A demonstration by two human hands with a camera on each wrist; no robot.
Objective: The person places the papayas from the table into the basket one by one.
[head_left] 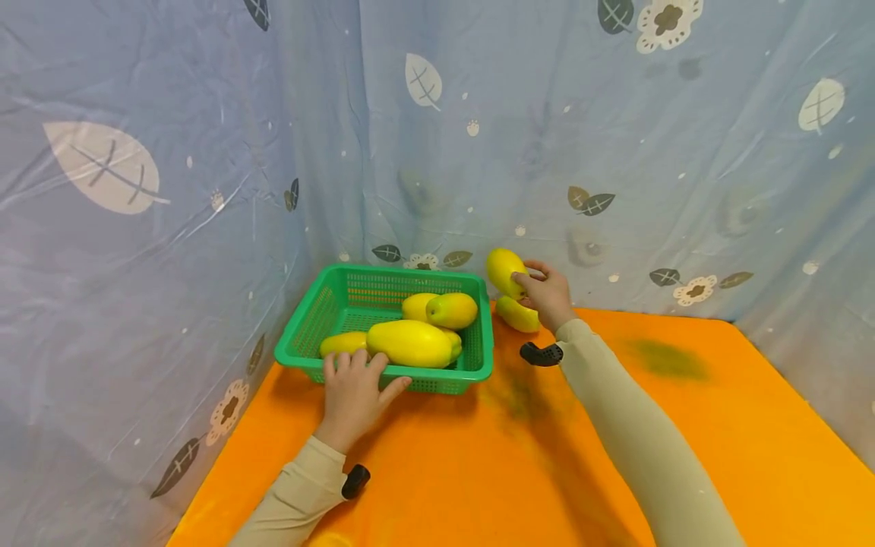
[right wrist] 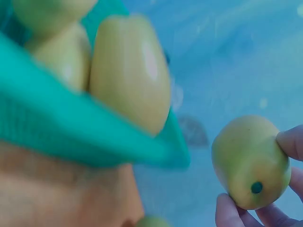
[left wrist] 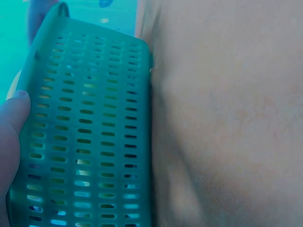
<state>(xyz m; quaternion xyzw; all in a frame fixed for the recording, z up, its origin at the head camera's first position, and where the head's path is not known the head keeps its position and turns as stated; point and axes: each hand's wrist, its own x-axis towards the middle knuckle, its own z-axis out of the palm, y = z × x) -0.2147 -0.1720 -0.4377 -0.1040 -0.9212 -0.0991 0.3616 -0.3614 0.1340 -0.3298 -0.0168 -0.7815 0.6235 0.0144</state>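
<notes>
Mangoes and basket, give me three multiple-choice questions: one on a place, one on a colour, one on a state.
1. Where is the mango that no hand holds and that is outside the basket?
A. On the table right of the basket
B. On the floor
C. On the left hand

2. What colour is the basket?
A. Red
B. Green
C. White

3. What is the right hand doing?
A. Lying flat on the table
B. Pressing the curtain
C. Holding a mango

Answers: 1 A, it lies on the orange table under the right hand. 2 B, its mesh walls are green. 3 C, fingers wrap the lifted mango.
</notes>
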